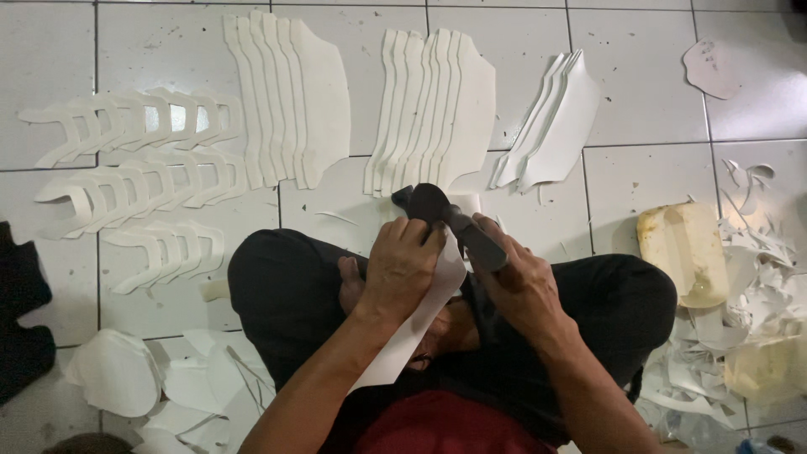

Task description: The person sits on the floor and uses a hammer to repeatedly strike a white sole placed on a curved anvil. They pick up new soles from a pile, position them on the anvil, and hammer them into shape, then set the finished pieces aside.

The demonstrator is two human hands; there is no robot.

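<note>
Item: large dark-handled shears, held over the lap of a person seated cross-legged on the white tiled floor. Long axis ran diagonally, the dark rounded end pointing up and to the far left, the handle running down toward the right hand, which was closed around it. The left hand was closed too, pinching the upper edge of a long white cut sheet of stiff material against the tool; the sheet slanted down between the knees toward the near left.

Appearance of the shears: matte dark grey to black, thick, blades hidden behind the fingers.

Other items on the floor, by place:
- Far left: three fanned rows of white hooked cut pieces.
- Far middle: two overlapping stacks of tall white curved panels.
- Far right of those: a smaller fan of white pointed panels.
- Right edge: a yellowish rounded-rectangle block beside a heap of white offcuts.
- Near left corner: loose white rounded scraps.
- Left edge: dark cloth.

No labels or signs could be made out.
</note>
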